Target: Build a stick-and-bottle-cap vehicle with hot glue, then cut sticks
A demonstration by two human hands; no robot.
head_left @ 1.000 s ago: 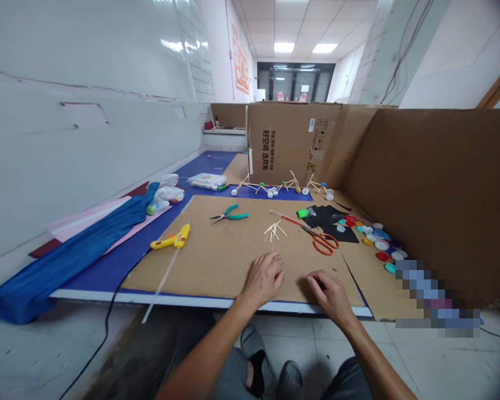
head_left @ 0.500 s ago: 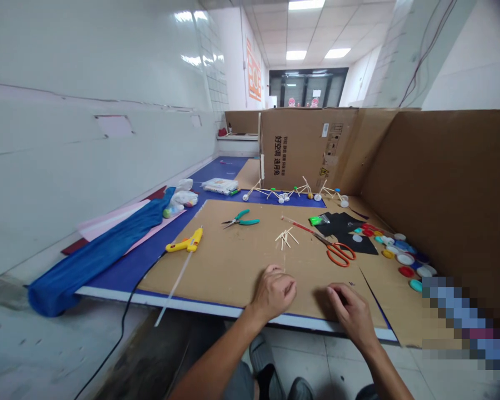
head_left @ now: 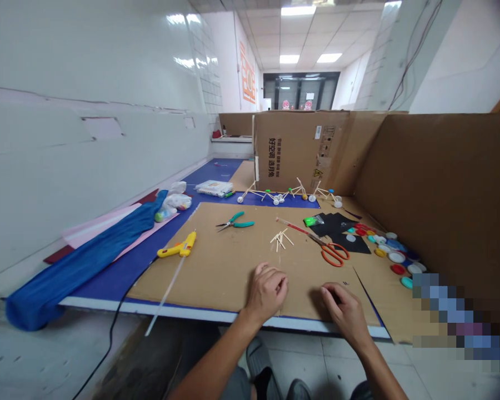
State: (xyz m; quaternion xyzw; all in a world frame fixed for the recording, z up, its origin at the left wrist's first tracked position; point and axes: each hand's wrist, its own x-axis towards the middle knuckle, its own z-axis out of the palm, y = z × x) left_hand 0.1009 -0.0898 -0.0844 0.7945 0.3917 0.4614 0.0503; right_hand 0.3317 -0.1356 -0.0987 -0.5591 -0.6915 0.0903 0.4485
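Note:
My left hand (head_left: 269, 291) rests on the near part of a brown cardboard sheet (head_left: 225, 266), its fingers curled into a loose fist. Whatever it holds is hidden. My right hand (head_left: 345, 312) lies beside it near the sheet's front edge, fingers also curled under; I cannot make out anything in them. A small pile of thin wooden sticks (head_left: 280, 239) lies just beyond the left hand. Orange-handled scissors (head_left: 331, 251) lie beyond the right hand.
Green pliers (head_left: 237, 222), a yellow glue gun (head_left: 179, 248) with its black cable, black paper (head_left: 337, 228) and several coloured bottle caps (head_left: 394, 253) lie on the sheet. Stick-and-cap models (head_left: 287, 194) stand before a big cardboard box (head_left: 300, 147). A cardboard wall (head_left: 441, 189) closes the right; a blue cloth (head_left: 87, 261) lies left.
My left hand's fingers have curled from nearly flat into a loose fist. Both hands stay near the sheet's front edge while my head shifts the view.

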